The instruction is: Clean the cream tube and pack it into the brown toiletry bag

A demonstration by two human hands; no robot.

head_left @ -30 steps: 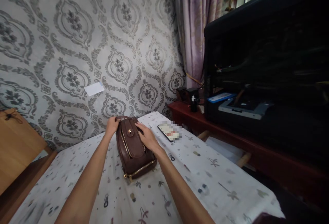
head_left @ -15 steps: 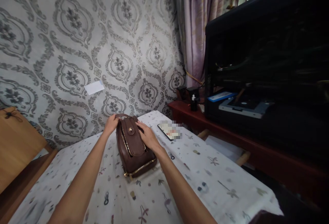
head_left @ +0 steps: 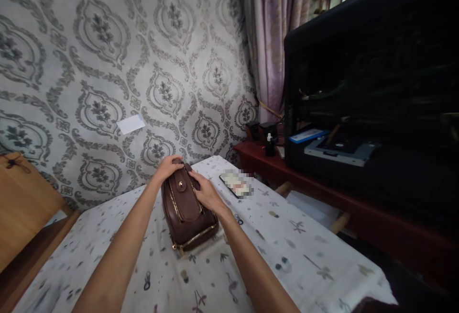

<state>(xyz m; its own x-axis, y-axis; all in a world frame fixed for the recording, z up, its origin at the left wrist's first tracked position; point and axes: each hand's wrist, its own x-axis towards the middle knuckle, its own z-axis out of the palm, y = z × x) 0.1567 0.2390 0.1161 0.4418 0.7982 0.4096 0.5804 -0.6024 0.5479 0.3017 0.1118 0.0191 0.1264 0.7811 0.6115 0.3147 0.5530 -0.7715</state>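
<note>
A dark brown bag [head_left: 189, 200] with gold zips and a round gold clasp lies on the patterned white cloth, its zipped end toward me. At its far left corner, my left hand [head_left: 169, 167] reaches over the top edge, fingers curled round the strap area. My right hand [head_left: 207, 192] rests against the bag's right side, fingers bent over the edge near the strap end. Exactly what its fingertips grip is hidden. To the right of the bag a phone [head_left: 235, 184] with a blurred screen lies flat.
A cloth-covered table [head_left: 301, 255] stretches toward me. On the right stand a red desk [head_left: 258, 152], a small dark bottle [head_left: 269, 145] and a large black screen-like case [head_left: 358, 73]. A wooden box [head_left: 27, 203] is at the left. Patterned wallpaper rises behind.
My left hand has moved right and over the bag's far end, and the strap arch that stood there is now largely covered. My right hand has stayed nearly in place.
</note>
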